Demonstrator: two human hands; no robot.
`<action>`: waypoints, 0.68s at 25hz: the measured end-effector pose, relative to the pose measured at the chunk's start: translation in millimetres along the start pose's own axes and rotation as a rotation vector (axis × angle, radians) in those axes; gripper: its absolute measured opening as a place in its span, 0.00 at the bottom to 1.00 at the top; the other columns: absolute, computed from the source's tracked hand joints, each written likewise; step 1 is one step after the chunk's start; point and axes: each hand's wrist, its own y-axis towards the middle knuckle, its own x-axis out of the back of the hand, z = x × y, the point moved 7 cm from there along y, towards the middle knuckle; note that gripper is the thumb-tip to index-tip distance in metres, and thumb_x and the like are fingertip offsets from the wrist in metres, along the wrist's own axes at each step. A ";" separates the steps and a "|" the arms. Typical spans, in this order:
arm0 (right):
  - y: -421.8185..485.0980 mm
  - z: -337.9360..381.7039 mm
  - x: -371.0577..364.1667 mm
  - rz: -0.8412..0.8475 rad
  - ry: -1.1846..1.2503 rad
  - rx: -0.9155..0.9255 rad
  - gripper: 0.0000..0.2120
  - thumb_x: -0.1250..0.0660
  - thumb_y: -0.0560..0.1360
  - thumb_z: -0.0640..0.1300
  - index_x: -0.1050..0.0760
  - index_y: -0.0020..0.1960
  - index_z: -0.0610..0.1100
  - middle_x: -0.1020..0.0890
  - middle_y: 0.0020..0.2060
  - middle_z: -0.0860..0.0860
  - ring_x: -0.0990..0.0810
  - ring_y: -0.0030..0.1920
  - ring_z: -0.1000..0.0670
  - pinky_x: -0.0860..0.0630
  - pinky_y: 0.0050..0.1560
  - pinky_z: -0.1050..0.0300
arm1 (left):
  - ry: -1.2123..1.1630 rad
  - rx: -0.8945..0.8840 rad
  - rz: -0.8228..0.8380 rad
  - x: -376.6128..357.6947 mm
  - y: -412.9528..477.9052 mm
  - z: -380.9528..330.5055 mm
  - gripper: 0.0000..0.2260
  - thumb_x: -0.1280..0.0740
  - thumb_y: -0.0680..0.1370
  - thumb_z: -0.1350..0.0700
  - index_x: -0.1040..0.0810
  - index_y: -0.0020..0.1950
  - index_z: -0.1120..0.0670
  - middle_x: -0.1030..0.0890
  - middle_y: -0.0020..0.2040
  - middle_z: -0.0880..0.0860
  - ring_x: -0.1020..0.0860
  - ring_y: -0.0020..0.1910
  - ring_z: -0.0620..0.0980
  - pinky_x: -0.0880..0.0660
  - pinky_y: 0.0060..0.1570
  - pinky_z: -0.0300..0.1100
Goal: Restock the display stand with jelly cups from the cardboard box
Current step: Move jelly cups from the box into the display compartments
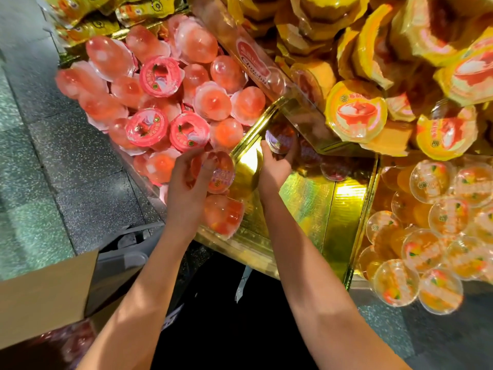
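Gold foil is lining the middle compartment [306, 198] of the display stand [240, 247], and I am watching both hands working at its far left corner. The left hand [186, 182] is curling its fingers and thumb round a clear red jelly cup [222, 170], holding it over the compartment's left edge, just beside the pile of pink jelly cups [160, 97]. The right hand [274, 166] is reaching deeper in and pinching a dark red jelly cup [281, 140] near the back wall, with the printed lid facing me. More dark red cups [334, 169] are lying on the foil floor just to its right. Orange jelly cups [426, 236] are filling the compartment on the right, and yellow-lidded cups [356, 110] are heaping up behind. The cardboard box [45, 289] is sitting at the lower left, its flap open, with red cups showing dimly inside.
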 end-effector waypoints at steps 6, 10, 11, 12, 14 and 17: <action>-19.0 -3.9 3.1 0.191 -0.170 -0.096 0.35 0.30 0.72 0.52 0.40 0.75 0.58 0.26 0.65 0.47 0.25 0.62 0.47 0.26 0.65 0.43 | -0.019 0.009 0.001 -1.3 -0.8 3.6 0.15 0.32 0.72 0.37 0.24 0.57 0.38 0.21 0.61 0.48 0.23 0.62 0.50 0.24 0.59 0.61; -77.8 12.6 31.4 0.422 -0.132 -0.202 0.28 0.35 0.78 0.54 0.39 0.75 0.50 0.25 0.54 0.51 0.23 0.51 0.51 0.25 0.50 0.54 | 0.058 -0.009 0.033 -11.6 -7.4 3.1 0.20 0.33 0.72 0.33 0.24 0.59 0.41 0.21 0.60 0.48 0.24 0.62 0.49 0.26 0.62 0.60; -92.6 22.7 43.0 0.489 -0.115 -0.206 0.24 0.38 0.80 0.55 0.37 0.74 0.51 0.23 0.57 0.52 0.21 0.54 0.51 0.24 0.51 0.58 | 0.084 -0.024 0.053 -16.2 -10.0 3.8 0.20 0.34 0.72 0.34 0.25 0.59 0.43 0.22 0.60 0.47 0.24 0.62 0.49 0.26 0.62 0.59; -105.6 32.9 55.4 0.546 -0.103 -0.211 0.21 0.39 0.80 0.56 0.34 0.71 0.54 0.22 0.60 0.51 0.20 0.58 0.50 0.24 0.52 0.59 | 0.086 -0.034 0.079 -22.9 -14.1 1.5 0.20 0.34 0.73 0.34 0.25 0.59 0.44 0.22 0.58 0.46 0.24 0.62 0.49 0.26 0.62 0.59; -124.2 46.3 79.5 0.631 -0.097 -0.230 0.18 0.37 0.78 0.55 0.31 0.67 0.58 0.21 0.62 0.50 0.20 0.60 0.49 0.22 0.53 0.57 | 0.025 -0.011 0.132 -37.2 -22.5 1.2 0.18 0.34 0.76 0.36 0.25 0.58 0.47 0.22 0.57 0.48 0.22 0.59 0.49 0.22 0.56 0.58; -135.5 60.3 107.6 0.670 -0.146 -0.174 0.21 0.31 0.77 0.42 0.30 0.67 0.53 0.21 0.62 0.49 0.21 0.61 0.53 0.23 0.55 0.59 | -0.012 0.001 0.174 -63.6 -38.8 -2.9 0.14 0.35 0.81 0.50 0.27 0.63 0.57 0.26 0.64 0.55 0.23 0.52 0.32 0.22 0.42 0.34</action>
